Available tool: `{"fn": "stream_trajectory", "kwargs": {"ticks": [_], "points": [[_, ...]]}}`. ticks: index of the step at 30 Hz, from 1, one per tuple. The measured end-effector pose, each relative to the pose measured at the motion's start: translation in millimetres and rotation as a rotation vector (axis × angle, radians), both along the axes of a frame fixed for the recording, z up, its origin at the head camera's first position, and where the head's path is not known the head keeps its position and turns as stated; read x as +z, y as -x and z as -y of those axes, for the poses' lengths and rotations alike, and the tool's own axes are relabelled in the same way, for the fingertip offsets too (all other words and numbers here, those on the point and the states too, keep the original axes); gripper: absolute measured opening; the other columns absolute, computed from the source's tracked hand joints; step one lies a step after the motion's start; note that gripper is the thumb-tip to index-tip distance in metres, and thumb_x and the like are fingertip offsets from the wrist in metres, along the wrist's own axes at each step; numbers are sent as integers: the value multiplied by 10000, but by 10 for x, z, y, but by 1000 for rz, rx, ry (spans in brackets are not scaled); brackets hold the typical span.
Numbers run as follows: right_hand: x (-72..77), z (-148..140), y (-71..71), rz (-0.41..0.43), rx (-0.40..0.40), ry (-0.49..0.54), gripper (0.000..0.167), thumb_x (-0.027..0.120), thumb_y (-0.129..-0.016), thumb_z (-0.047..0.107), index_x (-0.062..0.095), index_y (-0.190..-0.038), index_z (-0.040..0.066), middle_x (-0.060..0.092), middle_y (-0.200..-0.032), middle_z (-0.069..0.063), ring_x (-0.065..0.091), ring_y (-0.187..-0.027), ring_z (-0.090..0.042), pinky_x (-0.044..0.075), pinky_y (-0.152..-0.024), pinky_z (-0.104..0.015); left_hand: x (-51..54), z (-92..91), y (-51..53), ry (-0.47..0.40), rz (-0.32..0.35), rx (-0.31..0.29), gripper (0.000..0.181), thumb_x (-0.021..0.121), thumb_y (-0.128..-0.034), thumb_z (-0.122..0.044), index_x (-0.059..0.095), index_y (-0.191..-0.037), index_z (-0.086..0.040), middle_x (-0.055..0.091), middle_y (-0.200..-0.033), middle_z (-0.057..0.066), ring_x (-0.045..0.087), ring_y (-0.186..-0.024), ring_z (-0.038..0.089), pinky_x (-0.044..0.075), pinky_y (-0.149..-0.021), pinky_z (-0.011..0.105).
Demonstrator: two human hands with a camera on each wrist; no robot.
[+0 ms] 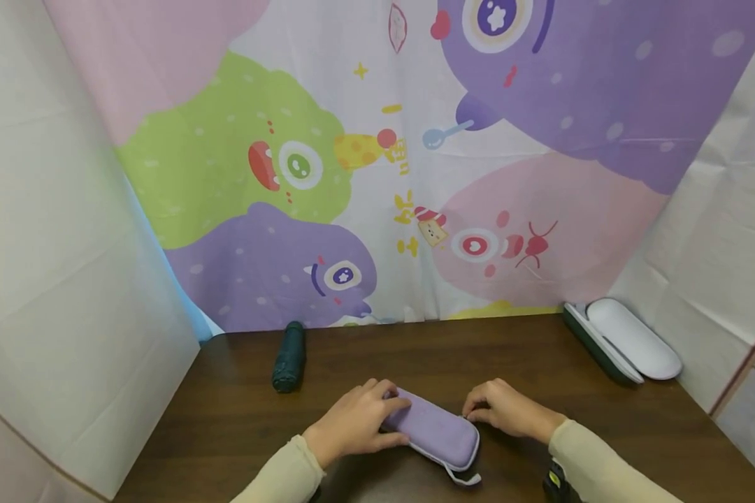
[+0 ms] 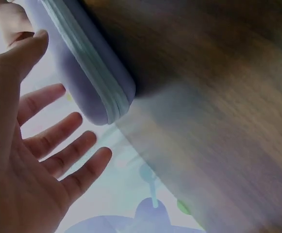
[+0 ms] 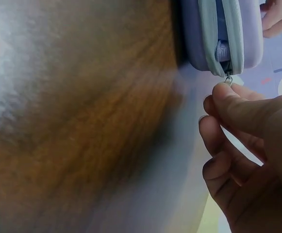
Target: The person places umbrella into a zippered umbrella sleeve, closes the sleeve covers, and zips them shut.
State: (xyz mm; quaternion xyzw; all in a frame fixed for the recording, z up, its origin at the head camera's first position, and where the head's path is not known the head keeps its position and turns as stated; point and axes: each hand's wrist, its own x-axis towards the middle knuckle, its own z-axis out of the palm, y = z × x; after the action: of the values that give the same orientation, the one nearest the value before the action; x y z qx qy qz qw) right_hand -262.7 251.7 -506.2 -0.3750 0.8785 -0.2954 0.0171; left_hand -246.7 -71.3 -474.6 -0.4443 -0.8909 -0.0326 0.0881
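Note:
A lilac zippered case (image 1: 437, 429) with pale zip tape lies on the table, a light strap loop (image 1: 462, 478) at its near right end. My left hand (image 1: 361, 423) is at its left end; in the left wrist view the fingers (image 2: 77, 172) are spread and fairly straight, the thumb against the case. With thumb and forefinger, my right hand (image 1: 509, 411) pinches the small metal zipper pull (image 3: 228, 79) at the right end. Between the zip tapes there, a gap shows a dark interior and a lilac piece (image 3: 222, 51).
A dark green folded umbrella (image 1: 289, 358) lies at the back left. On the back right stands an opened hard case (image 1: 635, 339), dark green outside and white inside. A cartoon-print curtain (image 1: 403, 279) hangs behind the brown wooden table (image 1: 226, 419), with pale cloth walls on both sides.

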Motion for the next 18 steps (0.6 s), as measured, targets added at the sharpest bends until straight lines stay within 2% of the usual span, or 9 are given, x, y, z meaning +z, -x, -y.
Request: {"fn": "stream_trajectory", "kwargs": {"ticks": [5,9,13,18], "points": [[10,26,41,-4,36,-4,104,775,-892,71,807,-939,159,785,-947,46,712,-909,-55,594,-777,-261,24,-38,36,-20,13,-73,703,733,-874,-622,599,-1439,-227,576,-1419,94,554,-1305,256,538,-1013,424],[11,42,48,-17,49,-12,102,780,-887,64,803,-925,156,781,-928,28,705,-897,-53,589,-769,-256,-20,-111,88,-16,18,-130,785,743,-849,-649,545,-1486,-235,539,-1476,99,487,-1412,305,496,-1088,461],[4,47,44,-9,33,-18,114,795,-871,55,797,-886,168,761,-889,44,681,-866,-27,579,-759,-246,-71,-142,129,-8,40,-159,740,723,-866,-647,566,-1468,-246,565,-1458,75,532,-1383,286,486,-1107,418],[26,46,34,2,22,-20,125,793,-865,41,801,-900,161,768,-920,57,696,-888,-48,587,-772,-264,-95,-143,157,-28,43,-172,572,700,-917,-572,648,-1391,-257,645,-1373,32,638,-1238,164,547,-1001,305]]}}
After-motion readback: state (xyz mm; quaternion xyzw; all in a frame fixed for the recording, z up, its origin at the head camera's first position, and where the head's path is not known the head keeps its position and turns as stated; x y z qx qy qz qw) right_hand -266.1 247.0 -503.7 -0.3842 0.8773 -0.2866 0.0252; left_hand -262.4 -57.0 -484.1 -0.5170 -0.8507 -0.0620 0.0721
